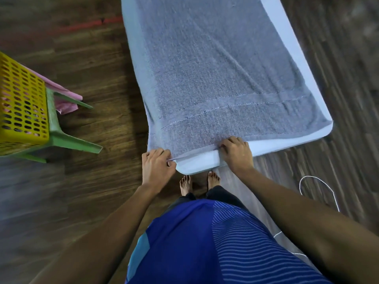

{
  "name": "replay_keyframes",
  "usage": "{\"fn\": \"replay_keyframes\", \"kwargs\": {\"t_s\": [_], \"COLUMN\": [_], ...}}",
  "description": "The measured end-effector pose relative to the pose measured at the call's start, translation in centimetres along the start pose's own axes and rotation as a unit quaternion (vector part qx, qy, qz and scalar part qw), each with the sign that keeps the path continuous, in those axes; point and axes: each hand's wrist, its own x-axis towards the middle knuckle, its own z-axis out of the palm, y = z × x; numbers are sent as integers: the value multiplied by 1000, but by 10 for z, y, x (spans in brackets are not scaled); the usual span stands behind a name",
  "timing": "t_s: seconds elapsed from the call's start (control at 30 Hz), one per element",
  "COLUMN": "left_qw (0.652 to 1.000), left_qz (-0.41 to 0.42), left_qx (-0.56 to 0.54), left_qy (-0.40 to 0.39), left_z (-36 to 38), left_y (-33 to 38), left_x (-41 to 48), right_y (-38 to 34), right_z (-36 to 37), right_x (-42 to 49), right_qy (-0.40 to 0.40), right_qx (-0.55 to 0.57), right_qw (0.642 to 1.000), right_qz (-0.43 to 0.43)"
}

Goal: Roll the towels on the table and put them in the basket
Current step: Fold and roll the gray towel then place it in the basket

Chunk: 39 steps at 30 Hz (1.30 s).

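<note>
Grip, left hand (158, 167): fingers curled, pinching the near hem of the grey towel (215, 68) at its left corner.
Grip, right hand (235, 154): knuckles up, fingers curled down over the same hem further right, holding it.
Towel position: spread flat along the white table (287, 140), covering most of the top; a bare white strip shows along the right side and at the near corner.
Towel condition: unrolled, with light creases and stitched bands near the held end.
Basket (22, 103): yellow, perforated, standing on a green plastic stool (61, 138) well to the left of the table.
Pink cloth (67, 99): on the stool, touching the basket's side.
Floor (92, 58): dark wood planks; a white cord (320, 185) lies to the right.
Feet (213, 179): bare, at the table's near end.
</note>
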Motion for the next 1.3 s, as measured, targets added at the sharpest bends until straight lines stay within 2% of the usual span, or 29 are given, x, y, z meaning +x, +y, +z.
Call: {"fn": "replay_keyframes", "kwargs": {"t_s": [0.17, 0.33, 0.57, 0.77, 0.9, 1.03, 1.2, 1.3], "left_qw": [997, 994, 964, 945, 938, 937, 952, 973], "left_qz": [-14, 67, 201, 272, 290, 296, 246, 151], "left_qx": [36, -22, -108, -105, -117, -119, -148, -156], "left_qy": [-71, -88, -138, -145, -149, -143, -109, -73], "left_z": [-1, -5, 7, 55, 85, 105, 118, 123], "left_y": [8, 68, 226, 396, 503, 578, 613, 609], "left_x": [16, 56, 116, 149, 157, 170, 205, 240], "right_y": [10, 41, 137, 276, 366, 430, 476, 478], "right_z": [-13, -45, -102, -161, -206, -245, -274, -283], "right_x": [3, -1, -11, -27, -37, -31, 25, 84], "right_qy": [8, 59, 146, 216, 239, 214, 167, 102], "right_qx": [73, 225, 366, 382, 367, 370, 356, 329], "right_qw": [995, 953, 871, 843, 845, 852, 875, 911], "right_qz": [73, 197, 292, 311, 307, 301, 282, 225]}}
